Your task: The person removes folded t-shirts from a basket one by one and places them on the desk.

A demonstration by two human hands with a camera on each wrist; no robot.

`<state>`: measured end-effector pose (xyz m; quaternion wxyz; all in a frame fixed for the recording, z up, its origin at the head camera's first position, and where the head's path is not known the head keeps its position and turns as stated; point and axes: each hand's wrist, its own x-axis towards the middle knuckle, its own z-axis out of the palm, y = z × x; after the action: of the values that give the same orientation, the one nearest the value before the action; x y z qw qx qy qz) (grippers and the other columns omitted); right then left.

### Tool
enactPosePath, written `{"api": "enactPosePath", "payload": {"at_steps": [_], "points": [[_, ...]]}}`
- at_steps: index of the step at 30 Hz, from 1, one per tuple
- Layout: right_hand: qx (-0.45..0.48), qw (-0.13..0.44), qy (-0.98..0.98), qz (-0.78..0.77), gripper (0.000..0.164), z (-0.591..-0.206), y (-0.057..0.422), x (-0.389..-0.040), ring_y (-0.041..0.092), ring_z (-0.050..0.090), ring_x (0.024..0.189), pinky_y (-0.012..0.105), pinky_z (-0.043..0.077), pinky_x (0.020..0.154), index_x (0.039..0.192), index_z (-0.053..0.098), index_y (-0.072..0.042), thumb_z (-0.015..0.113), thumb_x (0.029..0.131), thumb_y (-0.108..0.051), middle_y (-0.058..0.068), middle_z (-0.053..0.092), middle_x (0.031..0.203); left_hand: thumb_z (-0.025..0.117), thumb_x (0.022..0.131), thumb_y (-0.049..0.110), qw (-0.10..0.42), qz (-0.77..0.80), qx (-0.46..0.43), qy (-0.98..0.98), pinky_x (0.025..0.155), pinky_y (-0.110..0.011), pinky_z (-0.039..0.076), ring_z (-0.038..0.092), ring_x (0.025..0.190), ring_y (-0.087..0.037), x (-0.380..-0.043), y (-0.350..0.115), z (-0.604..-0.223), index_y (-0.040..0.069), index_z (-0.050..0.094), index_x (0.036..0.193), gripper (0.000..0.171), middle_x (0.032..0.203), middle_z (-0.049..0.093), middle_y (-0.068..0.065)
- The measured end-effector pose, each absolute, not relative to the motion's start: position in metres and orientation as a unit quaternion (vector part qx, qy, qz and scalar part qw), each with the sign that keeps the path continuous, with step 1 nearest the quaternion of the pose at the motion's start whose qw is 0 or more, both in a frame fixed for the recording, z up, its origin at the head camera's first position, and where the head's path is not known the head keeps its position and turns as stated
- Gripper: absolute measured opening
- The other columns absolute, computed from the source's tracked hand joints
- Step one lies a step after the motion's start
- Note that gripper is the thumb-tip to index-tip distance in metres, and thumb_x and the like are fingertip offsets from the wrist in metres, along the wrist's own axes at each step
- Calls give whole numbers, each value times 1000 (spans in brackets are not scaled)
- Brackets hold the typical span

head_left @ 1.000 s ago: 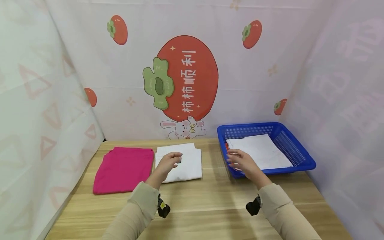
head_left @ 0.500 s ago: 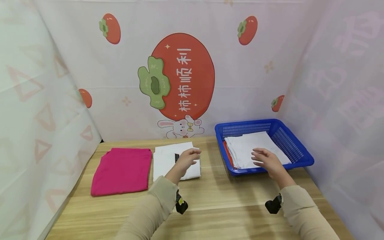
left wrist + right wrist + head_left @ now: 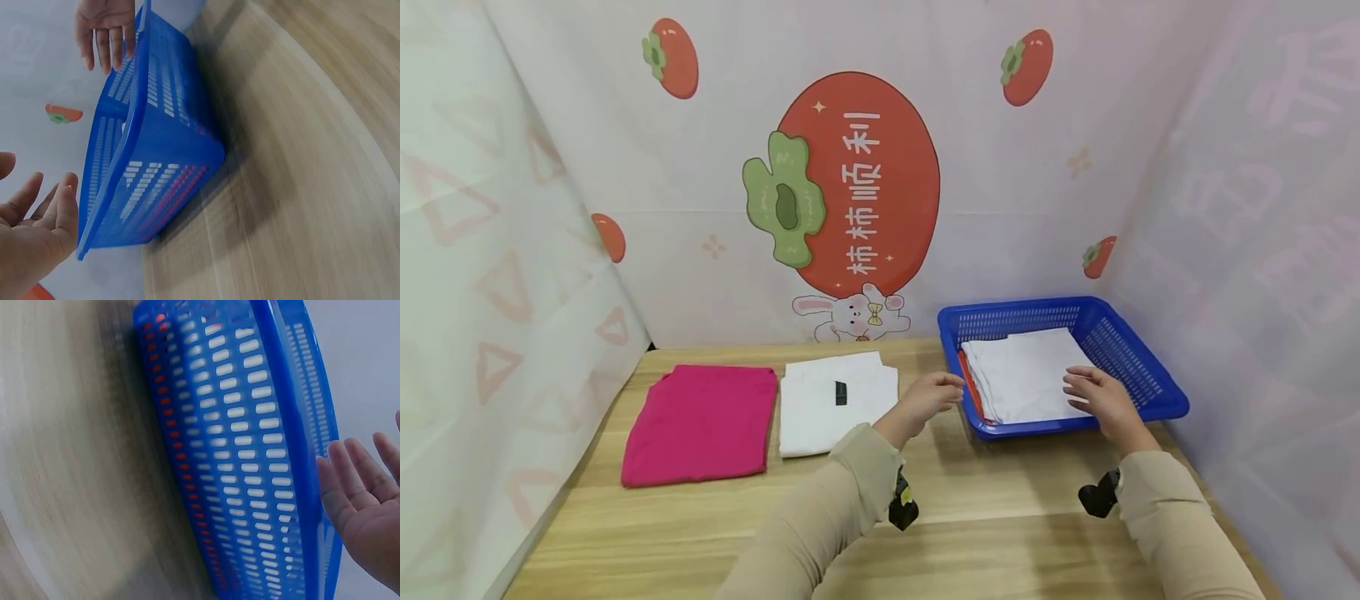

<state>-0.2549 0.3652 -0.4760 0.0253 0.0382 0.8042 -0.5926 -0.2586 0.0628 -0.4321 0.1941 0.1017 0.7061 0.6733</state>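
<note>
A blue plastic basket (image 3: pixel 1161 403) stands at the back right of the table, holding folded white cloth (image 3: pixel 1022 375) over some red cloth (image 3: pixel 973 387). My left hand (image 3: pixel 925 400) hovers by the basket's left side, its fingers relaxed and pointing right, holding nothing. Over the basket's front right part hangs my right hand (image 3: pixel 1105 404), fingers loosely extended, also with nothing in it. In the right wrist view its fingers (image 3: pixel 350 475) come close to the basket rim; whether they touch it I cannot tell. Both hands show above rim height in the left wrist view.
To the left lies a folded magenta cloth (image 3: pixel 700 425). Beside it is a folded white garment (image 3: pixel 805 417) with a dark label (image 3: pixel 841 393). Printed fabric walls enclose the wooden table (image 3: pixel 970 542) at the back and both sides.
Both hands have moved right: the left from over the white garment to near the basket's left side, the right from the basket's left edge to its right part. The cloths stay put.
</note>
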Motion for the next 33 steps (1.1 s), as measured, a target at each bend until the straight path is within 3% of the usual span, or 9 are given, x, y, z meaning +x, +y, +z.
{"api": "enactPosePath", "payload": {"at_steps": [5,9,13,15,19,23,28,31,33], "points": [[92,6,816,-571,60,-516,394,-279,25,48,104,33,45,78,127,37,-3,47,84,-44,18,42,123,51,82,3,216,664,102,708,78,-30,44,55,92,-26,-259,86,-437,-9,54,104,25,98,57,-15],[118,-11,839,-531,68,-510,392,-285,33,42,110,36,43,81,128,34,0,42,84,-51,22,36,127,52,81,6,212,633,96,738,78,-30,44,54,93,-25,-263,100,-438,-5,57,100,22,96,57,-8],[141,0,859,-493,63,-483,386,-283,41,37,111,42,41,81,127,31,8,39,88,-41,30,31,127,57,76,8,176,572,86,796,72,-28,43,53,83,-16,-268,114,-436,0,62,91,18,88,59,-3],[161,5,877,-452,58,-472,385,-280,41,41,107,41,44,75,125,33,9,39,89,-36,31,34,124,58,74,8,163,542,82,821,65,-24,42,50,74,-12,-270,122,-436,2,64,86,15,83,58,0],[162,11,913,-374,50,-460,382,-269,44,41,100,45,41,70,118,40,13,40,89,-28,33,39,117,60,73,8,159,519,66,837,53,-21,39,45,58,-9,-268,137,-441,3,63,81,11,72,55,2],[136,9,941,-311,41,-462,379,-268,45,42,93,46,38,69,105,46,15,41,85,-20,34,45,106,61,74,9,173,530,43,829,50,-23,41,49,57,-12,-266,148,-449,3,62,85,12,72,54,1],[127,52,958,-251,40,-462,376,-271,43,46,86,48,38,70,101,47,15,41,81,-18,33,48,99,64,74,17,148,524,54,837,58,-30,44,51,70,-16,-299,179,-513,6,61,89,19,84,56,-2],[138,77,962,-223,44,-461,376,-273,43,46,87,50,38,71,104,45,15,41,80,-22,33,47,101,62,72,17,106,524,66,842,48,-27,41,47,62,-15,-326,201,-567,4,60,84,17,79,54,-3],[144,88,964,-207,48,-461,376,-275,45,45,89,51,38,72,107,44,16,41,80,-24,35,45,105,62,71,15,111,498,53,858,47,-27,40,46,60,-15,-333,207,-575,2,61,80,16,78,54,-4]]}}
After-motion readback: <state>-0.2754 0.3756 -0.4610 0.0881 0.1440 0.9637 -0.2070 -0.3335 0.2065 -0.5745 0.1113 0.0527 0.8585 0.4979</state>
